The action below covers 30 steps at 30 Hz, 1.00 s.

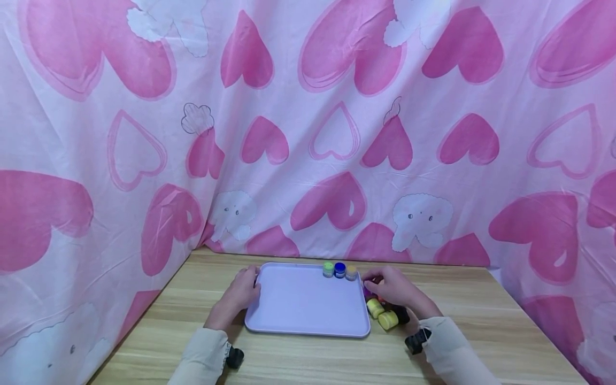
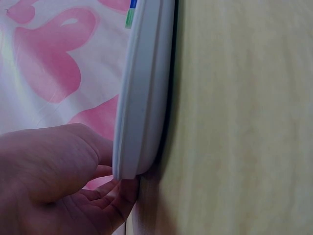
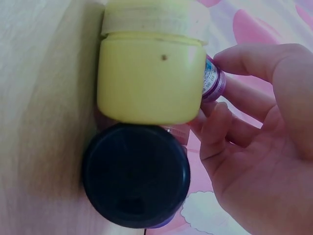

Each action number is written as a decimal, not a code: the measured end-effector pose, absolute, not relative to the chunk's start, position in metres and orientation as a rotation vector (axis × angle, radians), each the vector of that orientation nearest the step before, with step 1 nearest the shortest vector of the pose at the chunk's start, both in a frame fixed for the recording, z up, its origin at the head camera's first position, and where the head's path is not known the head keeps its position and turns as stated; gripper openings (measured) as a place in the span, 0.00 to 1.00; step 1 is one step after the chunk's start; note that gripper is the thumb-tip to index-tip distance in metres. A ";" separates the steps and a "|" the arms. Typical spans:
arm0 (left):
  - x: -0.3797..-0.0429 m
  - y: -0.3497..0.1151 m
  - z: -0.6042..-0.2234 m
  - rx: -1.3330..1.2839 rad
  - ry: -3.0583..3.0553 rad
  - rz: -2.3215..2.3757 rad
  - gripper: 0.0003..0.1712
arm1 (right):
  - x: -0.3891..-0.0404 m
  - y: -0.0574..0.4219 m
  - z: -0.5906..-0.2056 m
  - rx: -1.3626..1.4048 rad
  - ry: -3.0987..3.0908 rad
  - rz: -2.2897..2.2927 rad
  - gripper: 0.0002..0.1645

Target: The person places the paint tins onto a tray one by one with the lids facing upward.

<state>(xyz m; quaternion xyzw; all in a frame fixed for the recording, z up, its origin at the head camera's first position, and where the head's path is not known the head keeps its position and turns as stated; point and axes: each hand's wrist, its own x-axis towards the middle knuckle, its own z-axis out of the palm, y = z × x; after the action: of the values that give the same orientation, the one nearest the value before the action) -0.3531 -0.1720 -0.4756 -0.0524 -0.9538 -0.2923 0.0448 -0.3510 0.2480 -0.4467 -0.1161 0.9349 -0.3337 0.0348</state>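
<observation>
A shallow lilac tray (image 1: pixel 303 307) lies on the table, and my left hand (image 1: pixel 239 293) holds its left edge. In the left wrist view the fingers (image 2: pixel 124 198) curl below the tray's end, thumb at the rim. Just off the tray's right side, my right hand (image 1: pixel 395 287) pinches a small purple paint jar (image 3: pixel 213 82) between thumb and fingertips. Close by it lie two yellow jars (image 1: pixel 375 308) and a black-ended jar (image 3: pixel 137 176); a reddish jar is mostly hidden behind them. Green (image 1: pixel 328 270), blue (image 1: pixel 339 270) and orange jars (image 1: pixel 351 274) stand in the tray's far right corner.
The wooden table (image 1: pixel 298 361) extends around the tray on every side. A pink and white heart-print curtain (image 1: pixel 332 139) hangs behind the table and along both sides. Black wrist cameras (image 1: pixel 417 340) sit at both cuffs.
</observation>
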 end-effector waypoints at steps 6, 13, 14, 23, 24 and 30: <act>-0.352 -0.172 -0.475 -0.182 -2.897 -0.874 0.21 | -0.351 0.246 -0.445 -0.360 2.863 -1.066 0.12; -0.350 -0.173 -0.474 -0.173 -2.902 -0.882 0.21 | -0.351 0.241 -0.442 -0.332 2.868 -1.083 0.15; -0.350 -0.173 -0.474 -0.178 -2.897 -0.881 0.21 | -0.351 0.240 -0.442 -0.335 2.877 -1.078 0.15; -0.350 -0.173 -0.475 -0.238 -2.834 -0.863 0.20 | -0.353 0.229 -0.439 -0.410 2.918 -1.064 0.16; -0.351 -0.173 -0.475 -0.236 -2.837 -0.868 0.20 | -0.353 0.228 -0.438 -0.418 2.915 -1.068 0.17; -0.352 -0.173 -0.476 -0.199 -2.874 -0.878 0.21 | -0.354 0.219 -0.436 -0.440 2.892 -1.095 0.19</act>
<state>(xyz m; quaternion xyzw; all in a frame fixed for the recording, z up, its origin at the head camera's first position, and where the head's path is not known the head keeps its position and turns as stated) -0.3515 -0.1728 -0.4755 -0.0658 -0.9522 -0.2911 0.0649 -0.3536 0.2193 -0.4358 -0.1410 0.9258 -0.3505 0.0089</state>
